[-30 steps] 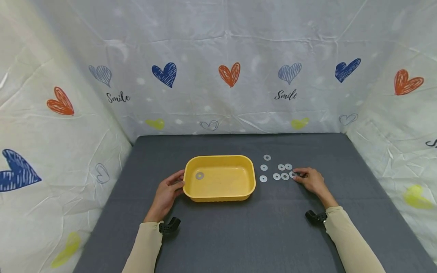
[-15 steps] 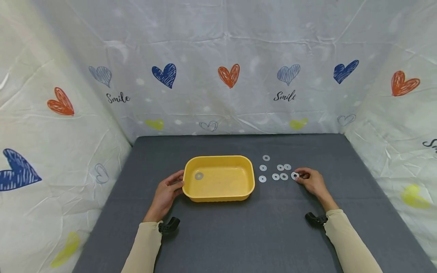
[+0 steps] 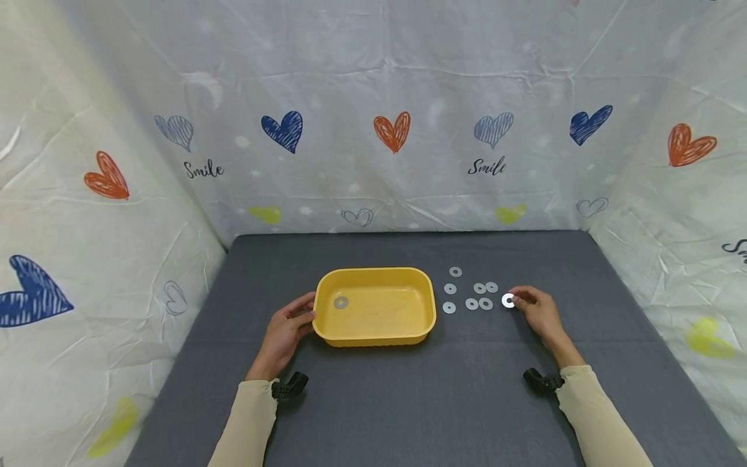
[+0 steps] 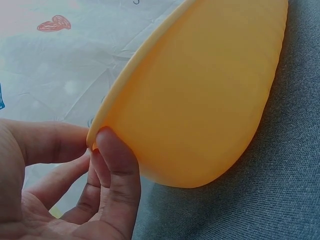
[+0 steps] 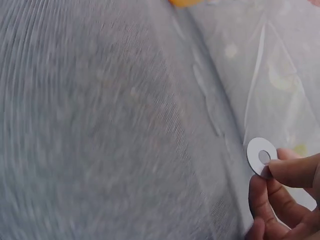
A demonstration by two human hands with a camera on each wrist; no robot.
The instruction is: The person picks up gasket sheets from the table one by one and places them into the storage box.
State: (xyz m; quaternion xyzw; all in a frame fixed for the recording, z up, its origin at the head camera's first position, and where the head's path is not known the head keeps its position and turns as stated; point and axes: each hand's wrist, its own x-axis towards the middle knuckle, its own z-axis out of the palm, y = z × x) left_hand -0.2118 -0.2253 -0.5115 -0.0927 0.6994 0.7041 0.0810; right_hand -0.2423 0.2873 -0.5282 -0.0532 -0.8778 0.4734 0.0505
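A shallow yellow plastic tub [image 3: 373, 339] stands on the dark cloth, and one flat metal washer [image 3: 341, 302] lies inside at its left. My left hand [image 3: 283, 337] pinches the tub's left rim; in the left wrist view the thumb and fingers [image 4: 118, 165] grip that rim [image 4: 115, 90]. To the right of the tub, my right hand [image 3: 535, 312] holds a shiny washer [image 3: 508, 300] between thumb and fingertips. The right wrist view shows this washer [image 5: 256, 150] tilted, its hole facing the camera. Several more washers [image 3: 472, 303] lie flat between the tub and my right hand.
A grey-black cloth [image 3: 408, 402] covers the table. White sheeting [image 3: 432, 78] printed with hearts and the word Smile hangs at the back and both sides. Black wrist straps [image 3: 289, 387] sit on both forearms.
My right hand has lifted a washer from the right end of the group and drawn it slightly right. The left hand and the tub have stayed in place.
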